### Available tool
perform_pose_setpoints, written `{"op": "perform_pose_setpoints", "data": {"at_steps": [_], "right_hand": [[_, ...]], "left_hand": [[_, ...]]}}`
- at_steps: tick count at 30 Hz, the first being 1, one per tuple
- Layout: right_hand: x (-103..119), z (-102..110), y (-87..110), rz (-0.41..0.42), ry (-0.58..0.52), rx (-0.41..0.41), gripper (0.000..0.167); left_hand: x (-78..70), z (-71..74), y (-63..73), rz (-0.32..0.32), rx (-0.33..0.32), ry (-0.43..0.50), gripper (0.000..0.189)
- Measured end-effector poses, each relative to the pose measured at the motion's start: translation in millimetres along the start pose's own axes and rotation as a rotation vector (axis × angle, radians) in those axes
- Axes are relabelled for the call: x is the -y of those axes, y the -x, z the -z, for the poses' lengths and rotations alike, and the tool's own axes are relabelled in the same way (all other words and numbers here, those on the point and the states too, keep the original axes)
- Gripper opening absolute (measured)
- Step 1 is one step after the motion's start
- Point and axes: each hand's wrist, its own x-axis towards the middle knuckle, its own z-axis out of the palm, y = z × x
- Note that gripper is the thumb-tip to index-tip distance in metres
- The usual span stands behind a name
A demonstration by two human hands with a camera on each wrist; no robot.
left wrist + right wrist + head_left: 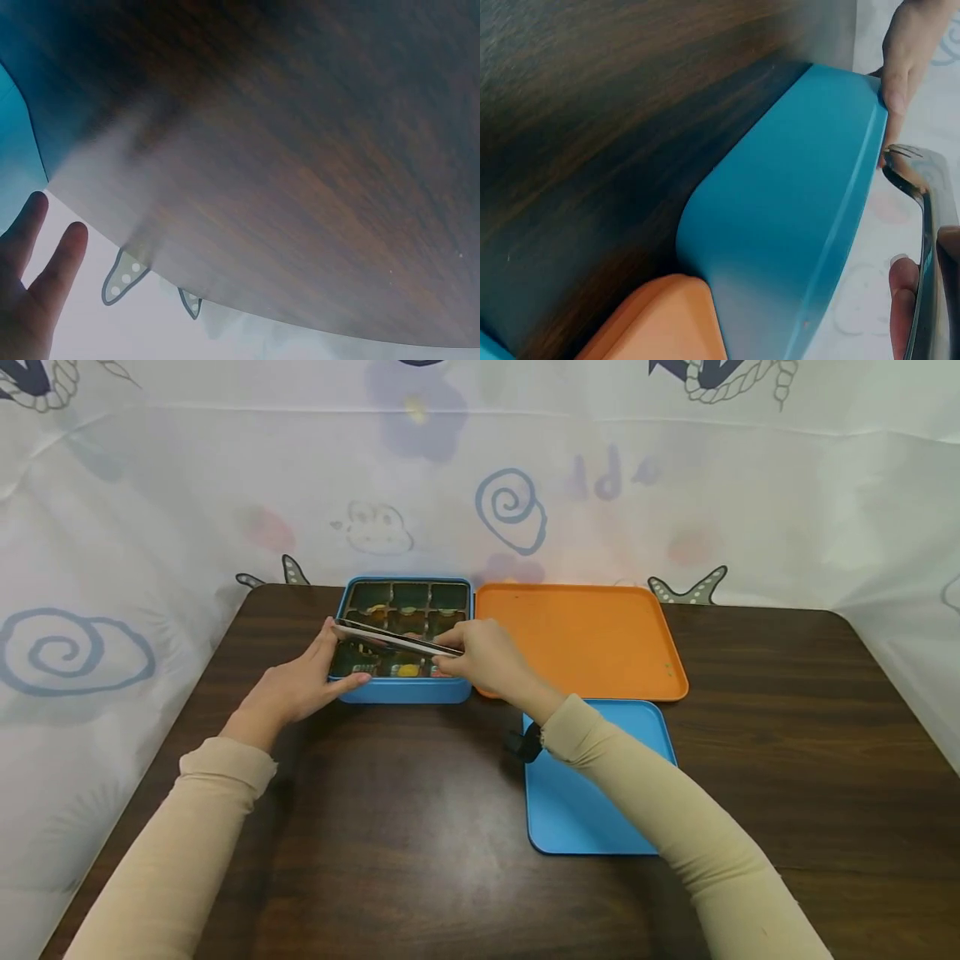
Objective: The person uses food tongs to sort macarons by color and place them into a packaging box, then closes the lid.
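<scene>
In the head view my right hand [491, 660] grips a fork [397, 642] near one end, holding it slantwise above a blue box [405, 692]. The right wrist view shows the fork [907, 182] with its tines up, alongside a wider shiny metal piece whose kind I cannot tell. Dark compartments fill the box, with small coloured items in the front ones, one of them yellow. At the box's left side my left hand [296, 687] rests with straight, spread fingers, the thumb along the front left corner. Two of its fingers [56, 274] show in the left wrist view.
An orange tray [577, 639] lies against the box's right side. In front of it is a flat blue lid or tray [585, 810], partly under my right forearm. All stand on a dark wooden table [390, 827], with a patterned white cloth [300, 468] behind.
</scene>
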Motion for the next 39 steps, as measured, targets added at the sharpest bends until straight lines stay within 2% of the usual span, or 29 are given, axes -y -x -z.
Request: {"op": "perform_pose_setpoints", "data": {"at_steps": [16,24,32,39], "right_hand": [[-1.1,-5.9,-0.2,0.009,0.003,-0.035,0.04],[-6.4,-3.9,2.9,-0.009,-0.065,-0.06,0.045],[-18.0,9.5,10.4,-0.014,-0.123,-0.118,0.046],[-34.8,27.0,20.3,-0.001,-0.167,-0.19,0.039]], "left_hand": [[-1.6,1.4,-1.4,0.004,0.004,-0.024,0.107],[-1.9,0.0,-1.6,0.002,-0.004,-0.02,0.107],[-3.6,0.5,-0.3,0.002,0.011,-0.02,0.106],[-3.6,0.0,-1.0,0.006,0.01,-0.017,0.106]]}}
